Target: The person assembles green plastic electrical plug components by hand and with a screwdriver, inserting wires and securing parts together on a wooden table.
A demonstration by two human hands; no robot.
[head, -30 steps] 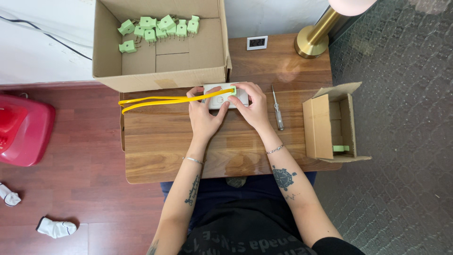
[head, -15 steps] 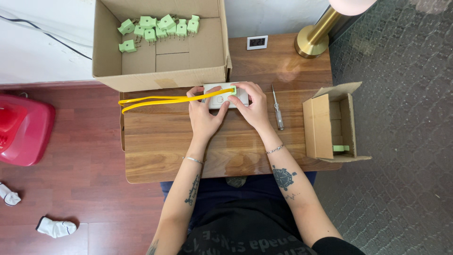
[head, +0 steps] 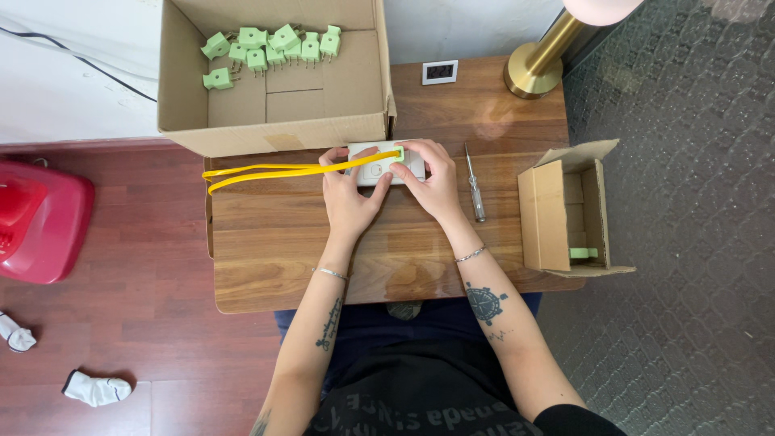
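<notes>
A wooden worktop point(head: 282, 266) stands on red-brown floor beside grey carpet point(head: 694, 242), carrying a large cardboard box point(head: 323, 97) of green plugs point(head: 274, 44), a small open box point(head: 557, 214), a screwdriver point(head: 475, 184) and a brass lamp base point(head: 533, 71). At the worktop's far middle lies a white socket plate point(head: 383, 165), yellow cable point(head: 274, 171) trailing left. The left hand point(head: 349, 198) and right hand point(head: 432, 182) each close their grip on it
</notes>
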